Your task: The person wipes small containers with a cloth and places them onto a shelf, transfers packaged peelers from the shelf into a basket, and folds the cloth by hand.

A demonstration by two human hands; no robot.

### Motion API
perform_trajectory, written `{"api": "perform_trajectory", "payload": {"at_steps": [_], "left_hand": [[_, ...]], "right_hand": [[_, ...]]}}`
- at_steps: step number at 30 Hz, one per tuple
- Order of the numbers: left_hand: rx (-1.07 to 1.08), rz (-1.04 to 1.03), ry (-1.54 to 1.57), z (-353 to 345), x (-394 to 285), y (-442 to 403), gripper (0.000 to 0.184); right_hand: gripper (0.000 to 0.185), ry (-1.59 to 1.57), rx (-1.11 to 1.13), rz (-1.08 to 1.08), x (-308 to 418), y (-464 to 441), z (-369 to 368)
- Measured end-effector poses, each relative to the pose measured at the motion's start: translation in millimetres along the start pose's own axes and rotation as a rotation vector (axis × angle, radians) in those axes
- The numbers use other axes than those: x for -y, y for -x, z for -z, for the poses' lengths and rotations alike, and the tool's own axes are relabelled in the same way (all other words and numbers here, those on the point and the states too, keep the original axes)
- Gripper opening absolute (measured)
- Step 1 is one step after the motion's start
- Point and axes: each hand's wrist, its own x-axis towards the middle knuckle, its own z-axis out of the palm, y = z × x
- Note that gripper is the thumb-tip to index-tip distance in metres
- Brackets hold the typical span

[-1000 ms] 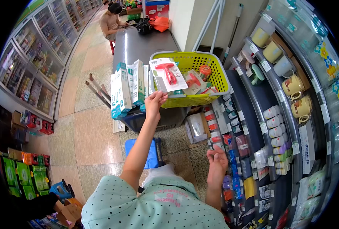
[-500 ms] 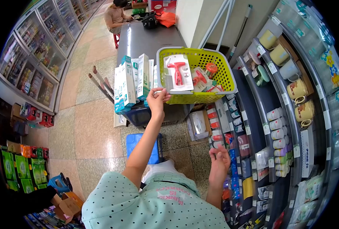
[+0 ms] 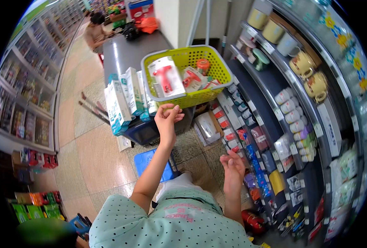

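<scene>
While the left hand (image 3: 167,119), loosely spread, hovers just before the shopping basket (image 3: 190,99) at the counter's (image 3: 127,56) end, the right hand (image 3: 234,168), half-spread, hangs well apart. Cartons (image 3: 119,101) crowd the basket's left, shelving (image 3: 251,87) its right; tiled floor (image 3: 96,165) opens farther left.

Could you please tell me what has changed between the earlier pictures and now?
The red-and-white package, which a second ago overlapped the left rim of the yellow-green basket, now leans inside it. The left hand, then at the package's lower edge, is now below the rim, clear of the package; whether it touches the basket is unclear. The view has swung too. The right hand stays apart from the basket, nothing visible in it.
</scene>
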Motion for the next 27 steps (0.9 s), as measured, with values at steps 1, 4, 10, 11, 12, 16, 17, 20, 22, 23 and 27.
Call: {"api": "perform_trajectory", "payload": {"at_steps": [1, 4, 10, 11, 12, 16, 17, 20, 22, 23, 27], "left_hand": [[0.04, 0.016, -0.005, -9, -1, 9, 0.02], [0.183, 0.073, -0.01, -37, -1, 40, 0.018], [0.491, 0.215, -0.013, -88, 6, 120, 0.011], [0.535, 0.244, -0.016, -96, 6, 133, 0.011], [0.573, 0.267, -0.021, -103, 5, 148, 0.011], [0.713, 0.357, -0.05, -128, 11, 202, 0.013], [0.749, 0.38, -0.062, -134, 12, 215, 0.013], [0.862, 0.416, -0.095, -151, 21, 257, 0.014], [0.94, 0.458, -0.115, -161, 25, 286, 0.014], [0.98, 0.473, -0.124, -165, 29, 301, 0.014], [1.141, 0.531, -0.153, -178, 46, 358, 0.014]], "right_hand": [[0.028, -0.003, -0.013, 0.011, 2, 3, 1], [0.028, -0.006, -0.05, 0.044, 9, 15, 10], [0.03, -0.002, -0.191, 0.119, 31, 48, 42], [0.03, -0.008, -0.21, 0.141, 36, 54, 49], [0.031, -0.014, -0.228, 0.164, 41, 61, 58], [0.031, -0.04, -0.317, 0.242, 63, 89, 89], [0.03, -0.047, -0.335, 0.262, 69, 98, 97], [0.03, -0.066, -0.396, 0.309, 85, 125, 122], [0.03, -0.081, -0.433, 0.338, 95, 145, 140], [0.03, -0.09, -0.45, 0.353, 99, 155, 148], [0.029, -0.116, -0.525, 0.444, 119, 198, 181]]}}
